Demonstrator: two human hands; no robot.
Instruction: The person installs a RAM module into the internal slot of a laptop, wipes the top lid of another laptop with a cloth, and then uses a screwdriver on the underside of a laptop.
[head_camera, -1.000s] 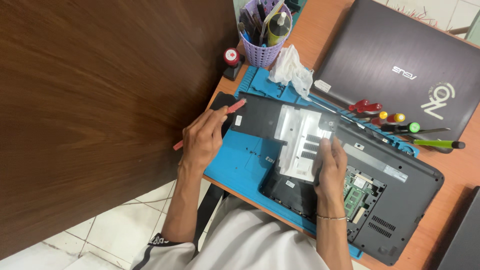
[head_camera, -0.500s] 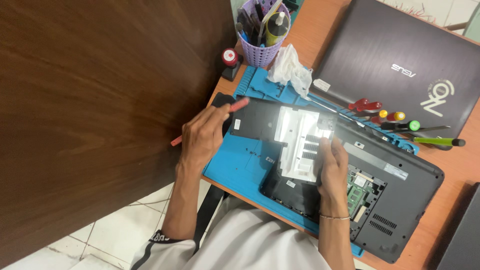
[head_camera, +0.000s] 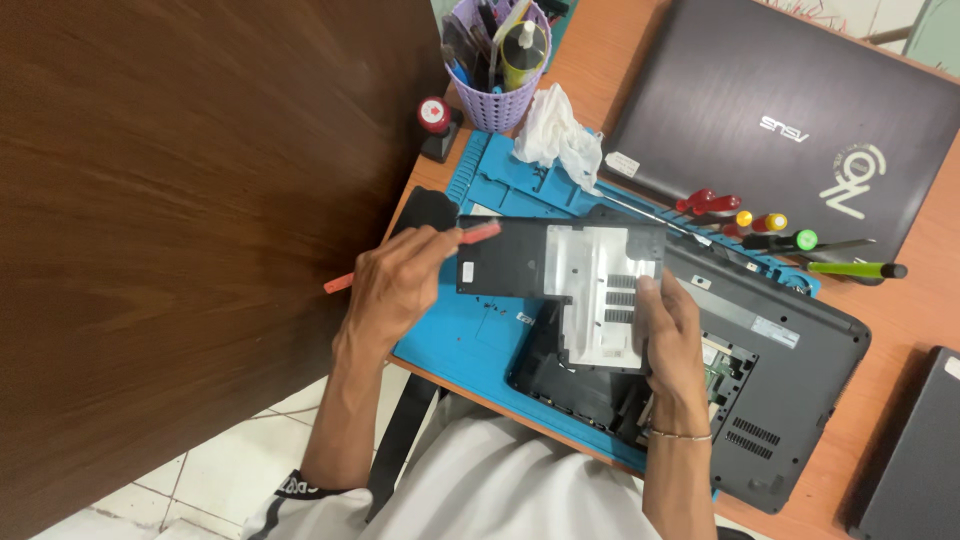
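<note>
left hand (head_camera: 395, 285) curled around a thin red tool (head_camera: 412, 256), with the red tip poking out past the fingers and touching the edge of the cover. right hand (head_camera: 668, 330) gripping the far corner of a flat laptop cover (head_camera: 560, 275), thumb on top, fingers tucked under. cover dark at the end by the left hand, silver and shiny by the right hand, with small slots just beside the thumb. held up off the blue mat (head_camera: 480, 330), stretched between both hands. thin bracelet on the right wrist.

under the right hand, an open grey laptop (head_camera: 790, 370) lying bottom up, with a green board peeking out just past the fingers. blue mat under the laptop and below the left hand, on an orange table (head_camera: 900, 330).

beyond the cover, away from both hands: white crumpled cloth (head_camera: 557, 135), purple basket (head_camera: 497, 100) stuffed with tools, small red and black thing (head_camera: 434, 122) beside the basket. past the right hand, a row of screwdrivers (head_camera: 770, 230) with red, yellow and green handles, then a closed dark laptop (head_camera: 790, 120) well apart. big brown wooden board (head_camera: 170, 200) close by the left hand.
</note>
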